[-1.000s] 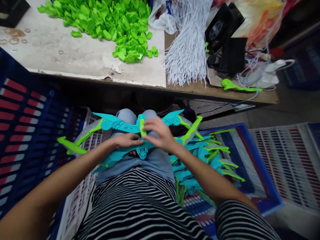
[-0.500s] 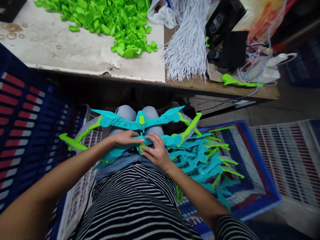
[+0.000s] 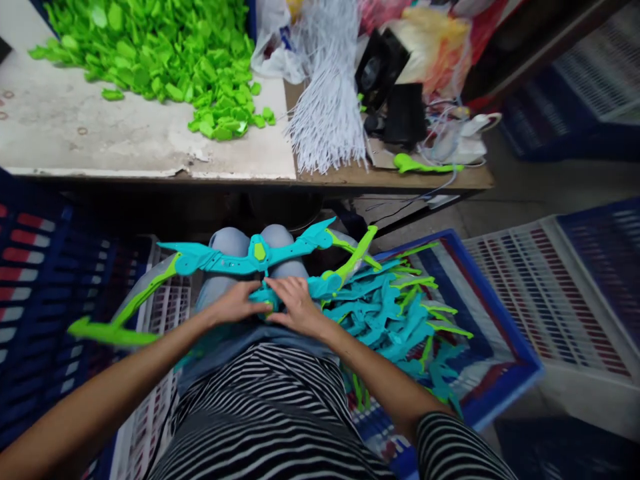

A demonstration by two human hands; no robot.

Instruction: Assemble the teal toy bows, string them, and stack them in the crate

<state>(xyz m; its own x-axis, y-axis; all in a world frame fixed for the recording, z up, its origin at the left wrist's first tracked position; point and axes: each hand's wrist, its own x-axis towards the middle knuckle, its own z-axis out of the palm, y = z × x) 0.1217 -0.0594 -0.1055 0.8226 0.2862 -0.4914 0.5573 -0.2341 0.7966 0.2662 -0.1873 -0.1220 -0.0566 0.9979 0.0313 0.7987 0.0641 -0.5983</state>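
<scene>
A turquoise toy bow (image 3: 225, 262) with lime-green tips and a green centre badge lies across my knees. Closer to my body is a second turquoise bow-shaped piece (image 3: 325, 287), its middle between my hands. My left hand (image 3: 237, 303) holds that middle from the left, thumb and fingers closed around it. From the other side my right hand (image 3: 296, 305) presses on the same spot, fingers bent over it. A bit of green badge (image 3: 269, 307) shows between the hands; the fingers cover most of the joint there.
Loose green plastic pieces (image 3: 165, 60) are heaped on the worktable (image 3: 125, 143). Beside them lie a bundle of white cords (image 3: 330, 113), a black fan (image 3: 380, 67) and a green part (image 3: 425, 164). At my right, a blue crate (image 3: 520, 360) holds several bow parts. Another blue crate (image 3: 30, 300) stands left.
My view has shifted, so the table appears lower and further left. The left end of the bow has swung toward me. Both hands remain on the nearer piece, pressed closer over its middle.
</scene>
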